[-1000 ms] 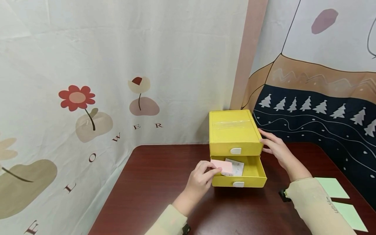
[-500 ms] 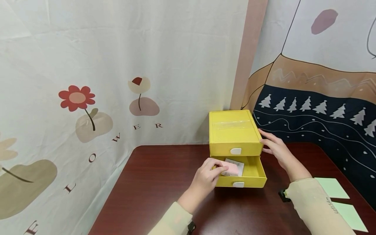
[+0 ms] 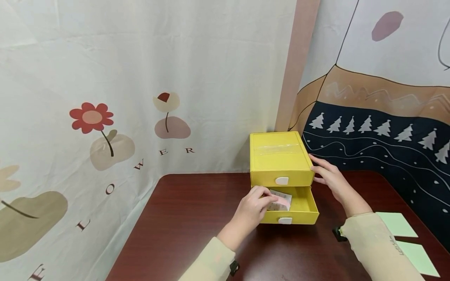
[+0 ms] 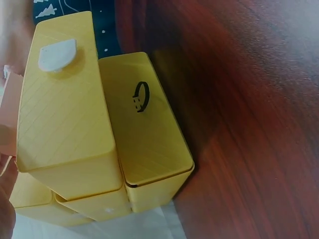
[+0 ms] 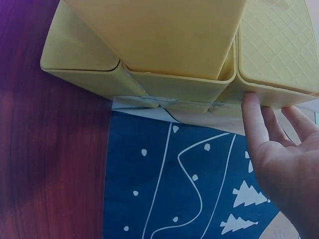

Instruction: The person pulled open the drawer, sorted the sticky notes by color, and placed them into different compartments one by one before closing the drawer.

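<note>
While the left hand (image 3: 251, 207) pinches a pink paper (image 3: 283, 201) inside the pulled-out lower drawer (image 3: 306, 217), seemingly over a white sheet (image 3: 283, 194), the right hand (image 3: 332, 177), fingers extended, touches the yellow cabinet's (image 3: 275, 158) side; behind hangs a patterned backdrop (image 3: 218, 78).

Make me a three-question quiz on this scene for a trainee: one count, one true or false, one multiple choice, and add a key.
1. How many pale green, four-sided paper sheets lie on the glossy reddish-brown table?
2. True or false: the right-hand grip is inside the open drawer of the boxy yellow plastic drawer unit.
3. What does the left-hand grip pinch?
A: a white tab handle
B: a flat pink rectangular piece
C: a pale green sheet

Key:
1. Two.
2. False; it touches the unit's side.
3. B.
</note>
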The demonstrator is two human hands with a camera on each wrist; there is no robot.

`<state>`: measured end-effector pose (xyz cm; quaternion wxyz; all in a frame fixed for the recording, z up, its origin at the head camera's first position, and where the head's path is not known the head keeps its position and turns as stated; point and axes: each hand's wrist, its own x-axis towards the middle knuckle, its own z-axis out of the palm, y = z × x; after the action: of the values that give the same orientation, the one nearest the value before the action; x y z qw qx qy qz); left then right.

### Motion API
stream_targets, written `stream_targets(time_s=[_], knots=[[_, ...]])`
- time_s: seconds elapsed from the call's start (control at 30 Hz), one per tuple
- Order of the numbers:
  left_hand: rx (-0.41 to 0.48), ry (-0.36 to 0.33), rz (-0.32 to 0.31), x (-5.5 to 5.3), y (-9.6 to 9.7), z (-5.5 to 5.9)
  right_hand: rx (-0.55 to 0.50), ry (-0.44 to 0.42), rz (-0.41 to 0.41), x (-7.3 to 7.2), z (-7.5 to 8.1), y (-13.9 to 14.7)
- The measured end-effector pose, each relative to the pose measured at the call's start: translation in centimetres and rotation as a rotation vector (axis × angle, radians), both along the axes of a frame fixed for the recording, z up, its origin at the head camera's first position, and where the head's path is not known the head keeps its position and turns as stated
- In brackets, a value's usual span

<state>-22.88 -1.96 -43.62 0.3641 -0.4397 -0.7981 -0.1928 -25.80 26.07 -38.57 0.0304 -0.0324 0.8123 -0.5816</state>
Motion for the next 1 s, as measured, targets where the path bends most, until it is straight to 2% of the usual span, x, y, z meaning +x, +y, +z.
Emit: stream_targets(time_s=[0.27,0.47,0.67,1.0], knots=[[-0.040,-0.096,0.097,-0.1,1.1,0.5,0.007,0.014,-0.005,0.0,0.0,0.0],[-0.090,-0.106,0.146,-0.2,1.6,0.7,0.010,0.014,-0.006,0.0,-0.1,0.1],[-0.137,-0.113,0.181,-0.4,1.7,0.7,0.011,0.012,-0.005,-0.1,0.0,0.1],[-0.218,-0.184,0.219,-0.2,1.9,0.7,0.009,0.014,-0.005,-0.1,-0.1,0.2]])
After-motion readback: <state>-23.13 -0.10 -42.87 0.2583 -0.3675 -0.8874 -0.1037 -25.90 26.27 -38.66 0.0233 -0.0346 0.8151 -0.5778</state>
